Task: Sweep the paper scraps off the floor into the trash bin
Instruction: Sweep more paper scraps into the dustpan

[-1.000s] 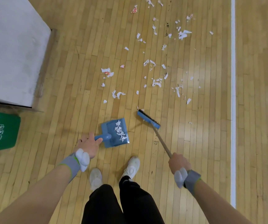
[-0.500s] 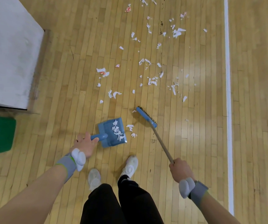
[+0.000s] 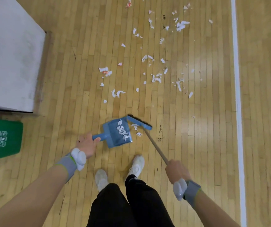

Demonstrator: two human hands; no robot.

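Head view: broom head (image 3: 139, 122) sits at 2 o'clock of the dustpan (image 3: 117, 134) mouth, loose scraps (image 3: 136, 129) between. Left hand (image 3: 86, 145) fingers wrap the pan handle; right hand (image 3: 177, 171) fingers grip the broomstick, nearer the scraps.

Single view — head-worn wide-angle camera, looking steeply down and forward at the wooden floor (image 3: 188, 145); own legs at bottom edge, forearms near — edges bowed.

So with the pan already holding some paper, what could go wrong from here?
The few scraps between the broom head and the dustpan sit off its open edge, so a stroke may push them past it. The pan, held in the left hand, could spill if tipped on the way to the green bin.
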